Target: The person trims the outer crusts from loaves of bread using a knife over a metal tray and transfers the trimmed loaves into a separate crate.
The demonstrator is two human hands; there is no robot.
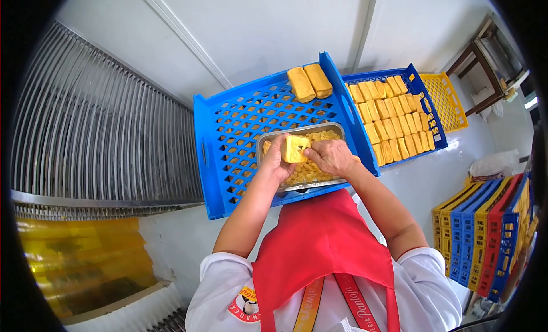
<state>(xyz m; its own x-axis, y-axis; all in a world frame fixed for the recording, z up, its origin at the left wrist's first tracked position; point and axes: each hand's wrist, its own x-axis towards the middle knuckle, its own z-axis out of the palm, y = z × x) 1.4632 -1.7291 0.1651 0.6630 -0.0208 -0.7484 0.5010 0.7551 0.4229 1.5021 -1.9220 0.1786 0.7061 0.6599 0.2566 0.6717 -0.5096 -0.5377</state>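
Observation:
My left hand (278, 160) is wrapped round a yellow block-shaped piece (294, 149), held over a metal tray (337, 129) of yellow crumbled pieces. A dark hollow shows in the block's right side. The fingers of my right hand (332, 157) are bent together at that hollow; whether they pinch anything is hidden. Beneath my hands, the tray rests in a light blue plastic crate (201, 139). Two golden loaf-like blocks, a left one (301, 84) and a right one (318, 81), lie side by side at the crate's far right corner.
A dark blue crate (436, 135) holding rows of golden blocks sits to the right, with a yellow crate (455, 110) beyond it. Stacked coloured crates (465, 232) stand at the lower right. Metal slats (108, 126) and a yellow plastic sheet (85, 255) are on the left.

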